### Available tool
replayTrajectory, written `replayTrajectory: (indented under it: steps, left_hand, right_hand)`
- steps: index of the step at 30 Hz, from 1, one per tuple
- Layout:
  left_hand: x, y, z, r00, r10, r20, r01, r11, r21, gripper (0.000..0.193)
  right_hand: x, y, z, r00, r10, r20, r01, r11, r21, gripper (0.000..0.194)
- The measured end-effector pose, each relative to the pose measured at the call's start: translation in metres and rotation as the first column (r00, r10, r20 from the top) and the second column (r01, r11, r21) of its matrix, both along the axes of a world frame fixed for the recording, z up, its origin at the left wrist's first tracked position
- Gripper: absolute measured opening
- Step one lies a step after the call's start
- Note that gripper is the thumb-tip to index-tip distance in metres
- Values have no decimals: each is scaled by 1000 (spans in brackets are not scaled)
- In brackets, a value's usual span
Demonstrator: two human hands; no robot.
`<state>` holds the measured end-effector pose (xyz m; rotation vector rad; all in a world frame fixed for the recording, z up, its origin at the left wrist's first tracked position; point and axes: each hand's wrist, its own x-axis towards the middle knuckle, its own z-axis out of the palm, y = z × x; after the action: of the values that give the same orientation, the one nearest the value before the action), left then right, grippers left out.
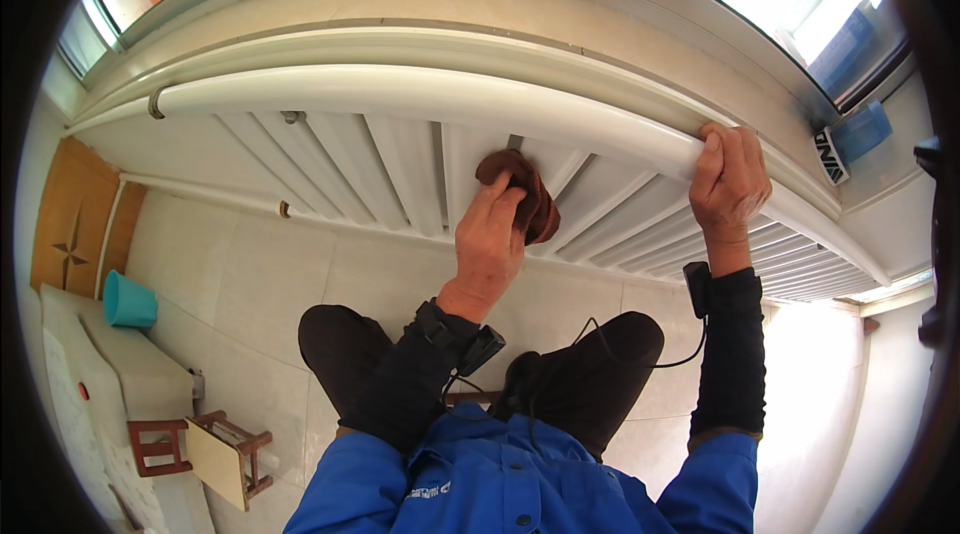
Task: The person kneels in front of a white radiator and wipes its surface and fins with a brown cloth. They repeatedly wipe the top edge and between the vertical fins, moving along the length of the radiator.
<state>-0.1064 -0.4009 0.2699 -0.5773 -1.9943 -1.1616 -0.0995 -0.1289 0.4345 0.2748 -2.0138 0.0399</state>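
A bunched brown cloth [541, 204] is in my left hand [487, 245], pressed against the white panels of a ribbed radiator [405, 174]. The fingertips lie over the cloth's upper part and hide some of it. Farther right, my right hand [731, 170] wraps around the thick white top pipe [420, 91] of the radiator. Narrow dark gaps run between the radiator's vertical panels. Both wrists carry black devices with cables.
A window sill [450, 1] runs above the radiator. At left stand a turquoise bin [130, 299] and a small wooden chair [217, 459] on the tiled floor [262, 271]. A blue translucent container [862, 130] sits at the right. A thin cable [667, 365] hangs near my right knee.
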Motion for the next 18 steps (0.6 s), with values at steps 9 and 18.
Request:
replayTrajectory:
  steps: [9, 18]
  left_hand:
    - [12, 1, -95, 958, -18, 287, 4, 999, 51, 34]
    - [19, 4, -159, 906, -1, 424, -22, 999, 49, 32]
  right_hand:
    - [0, 2, 0, 1000, 1, 20, -1, 1000, 7, 11]
    - [-2, 6, -1, 998, 56, 22, -57, 998, 28, 13]
